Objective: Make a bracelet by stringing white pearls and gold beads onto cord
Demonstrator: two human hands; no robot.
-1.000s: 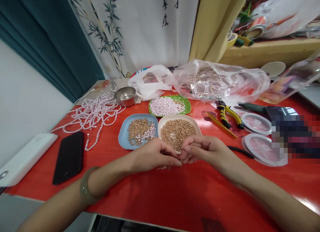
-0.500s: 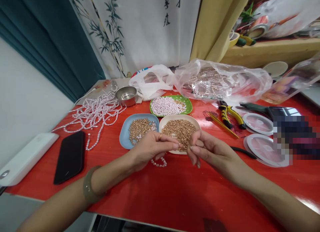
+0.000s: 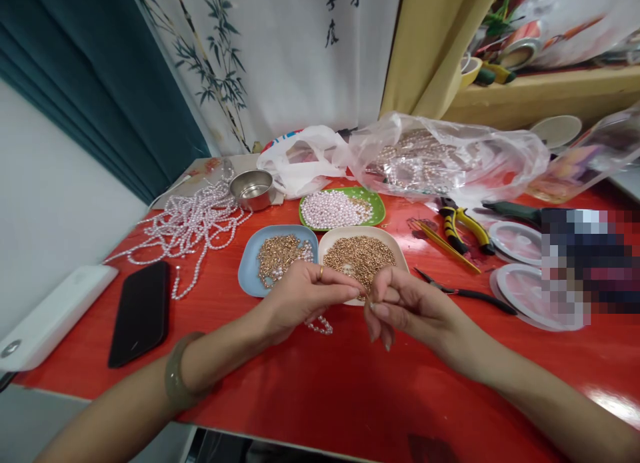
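My left hand [image 3: 313, 293], with a ring on one finger and a bangle [image 3: 181, 372] at the wrist, is closed in a pinch. Below its fingers curves a short bead strand [image 3: 320, 326], whose upper part the hand hides. My right hand [image 3: 407, 308] pinches thumb and forefinger right beside the left fingertips; what lies between them is too small to make out. Both hands are over the near rim of a cream dish [image 3: 400, 244] of small gold beads [image 3: 357, 253]. A blue dish [image 3: 249, 263] with gold and some pearly beads sits behind the left hand.
A green dish [image 3: 379, 210] of pale pearl beads lies farther back. Long pearl strands [image 3: 193, 216], a metal bowl [image 3: 253, 188] and a black phone [image 3: 140, 314] are on the left. Yellow-black pliers [image 3: 465, 226], tweezers [image 3: 447, 246], black-handled pliers [image 3: 480, 300] and spools [image 3: 535, 296] lie right.
My right hand has moved left, so its fingertips now meet those of my left hand. More of the black-handled pliers shows. My left hand has hardly moved.
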